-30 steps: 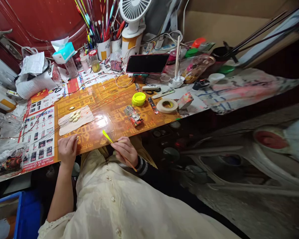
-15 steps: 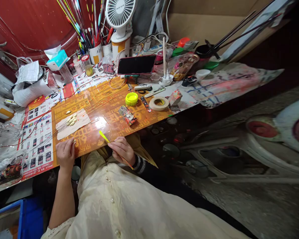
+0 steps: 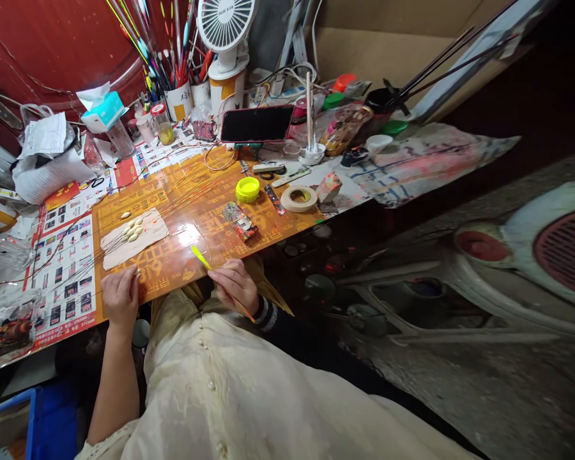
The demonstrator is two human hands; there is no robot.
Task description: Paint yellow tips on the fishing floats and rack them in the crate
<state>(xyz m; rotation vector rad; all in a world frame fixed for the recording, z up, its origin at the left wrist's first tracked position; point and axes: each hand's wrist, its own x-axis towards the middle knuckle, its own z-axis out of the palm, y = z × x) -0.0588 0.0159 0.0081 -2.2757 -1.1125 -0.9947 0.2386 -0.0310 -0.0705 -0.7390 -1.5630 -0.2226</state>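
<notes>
Yellow-tipped brush (image 3: 201, 257) pinched in the right hand (image 3: 234, 285), lower centre of the frame — best steadied lightly, clear of the tabletop (image 3: 208, 217) — with left hand (image 3: 119, 295) fingers bunched closed, lower left, on what, impossible to tell.

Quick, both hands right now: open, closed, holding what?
Left hand: closed in a pinch; whether the grip holds anything small cannot be told.
Right hand: closed, holding a slender, orange-handled, brush-like tool with a bright yellow tip.

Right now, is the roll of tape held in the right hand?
No, the roll of tape lies flat on the table, while the right hand holds a slim yellow-tipped tool.
</notes>
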